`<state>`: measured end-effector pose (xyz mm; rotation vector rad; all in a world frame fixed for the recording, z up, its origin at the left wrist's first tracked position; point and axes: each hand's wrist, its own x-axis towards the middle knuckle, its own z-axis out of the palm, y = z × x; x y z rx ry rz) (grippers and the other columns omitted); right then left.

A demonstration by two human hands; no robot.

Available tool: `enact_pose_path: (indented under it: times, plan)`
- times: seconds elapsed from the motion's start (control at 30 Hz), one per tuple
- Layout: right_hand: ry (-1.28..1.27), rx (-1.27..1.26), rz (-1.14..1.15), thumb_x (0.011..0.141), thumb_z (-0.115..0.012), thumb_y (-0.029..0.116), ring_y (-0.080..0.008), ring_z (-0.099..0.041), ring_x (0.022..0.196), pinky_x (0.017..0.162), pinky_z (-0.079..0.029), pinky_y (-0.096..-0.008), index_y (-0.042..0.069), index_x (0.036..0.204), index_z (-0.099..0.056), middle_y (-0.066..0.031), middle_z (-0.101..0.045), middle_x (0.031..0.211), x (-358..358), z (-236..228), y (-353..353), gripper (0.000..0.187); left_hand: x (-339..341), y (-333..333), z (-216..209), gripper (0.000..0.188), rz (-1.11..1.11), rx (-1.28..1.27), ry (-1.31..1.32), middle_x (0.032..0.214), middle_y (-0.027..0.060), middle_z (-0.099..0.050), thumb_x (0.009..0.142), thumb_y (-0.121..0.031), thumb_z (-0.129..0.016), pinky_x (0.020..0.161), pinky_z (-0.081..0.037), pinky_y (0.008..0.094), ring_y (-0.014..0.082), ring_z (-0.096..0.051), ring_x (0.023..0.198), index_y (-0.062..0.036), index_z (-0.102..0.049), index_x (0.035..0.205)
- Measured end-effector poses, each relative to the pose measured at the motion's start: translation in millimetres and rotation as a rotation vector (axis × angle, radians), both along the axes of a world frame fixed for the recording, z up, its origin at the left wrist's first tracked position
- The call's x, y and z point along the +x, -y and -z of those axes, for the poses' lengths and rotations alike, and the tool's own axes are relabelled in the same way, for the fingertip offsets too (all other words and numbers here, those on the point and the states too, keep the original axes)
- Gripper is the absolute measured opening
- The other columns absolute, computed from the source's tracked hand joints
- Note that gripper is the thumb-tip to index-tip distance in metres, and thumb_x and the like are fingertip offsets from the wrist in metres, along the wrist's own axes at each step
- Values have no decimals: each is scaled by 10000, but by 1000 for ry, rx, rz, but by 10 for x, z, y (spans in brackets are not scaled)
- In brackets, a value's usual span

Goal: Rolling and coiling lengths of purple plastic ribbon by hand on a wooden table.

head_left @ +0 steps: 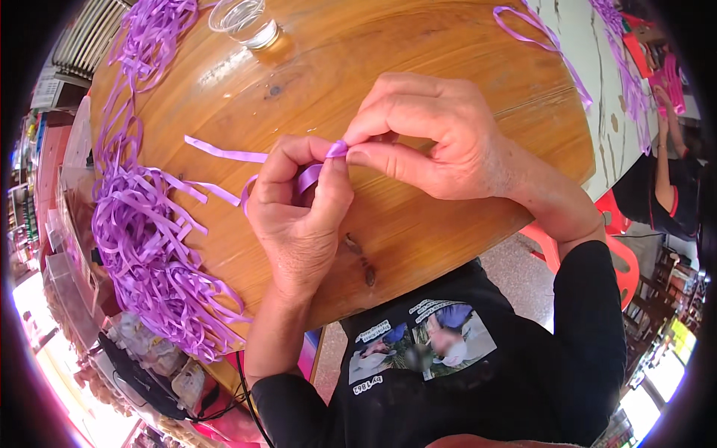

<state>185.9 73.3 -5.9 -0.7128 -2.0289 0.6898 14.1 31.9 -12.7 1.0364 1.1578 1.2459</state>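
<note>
A narrow purple ribbon (311,178) is pinched between my two hands above the wooden table. My left hand (300,209) grips it between thumb and forefinger, and a small fold of ribbon stands at the fingertips. From the right, the thumb and forefinger of my right hand (433,134) close on that same fold. One loose ribbon end runs out left past my left hand and lies over the wood. Beside my left forearm sits a big tangled heap of purple ribbons (153,246).
The round-edged wooden table (463,45) fills the middle. A clear plastic cup (250,26) holding liquid stands at the far side, near more ribbons (153,37). A ribbon loop (523,19) lies far right. Another person's arm (665,164) and a red chair (624,265) show at right.
</note>
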Motion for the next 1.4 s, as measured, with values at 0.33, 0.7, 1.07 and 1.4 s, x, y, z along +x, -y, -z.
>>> enact_pose_path:
  times: [0.33, 0.7, 1.07, 1.4]
  plan:
    - [52, 150, 116, 732, -636, -47, -191, -567, 641, 539, -456, -273, 31, 815, -578, -56, -572, 744, -57, 1, 21, 128, 21, -8, 88, 62, 5, 160, -144, 770, -50, -503, 817, 13, -632, 546, -311, 144, 5, -407, 630, -18, -595, 856]
    - [-33, -276, 116, 742, -590, 9, -78, -498, 615, 540, -394, -222, 31, 782, -556, 1, -528, 676, -42, 50, 33, 57, 2, -41, 119, 80, 77, 143, 20, 828, -20, -523, 817, 25, -639, 591, -332, 160, 26, -430, 679, -8, -607, 882]
    - [-158, -505, 37, 792, -568, 2, -44, -493, 668, 574, -392, -200, 3, 832, -580, 3, -548, 718, -36, -54, 88, 43, -6, -41, 130, 119, 183, 12, 528, 842, 30, -545, 820, 4, -645, 584, -391, 204, 82, -482, 677, -4, -610, 934]
    - [-113, -21, 60, 749, -585, -96, -154, -573, 724, 626, -449, -252, -15, 910, -597, -96, -603, 820, -78, -32, 85, 181, -38, -17, 145, 107, 92, 34, 500, 871, 40, -549, 843, 14, -616, 552, -387, 201, 81, -481, 678, -12, -611, 947]
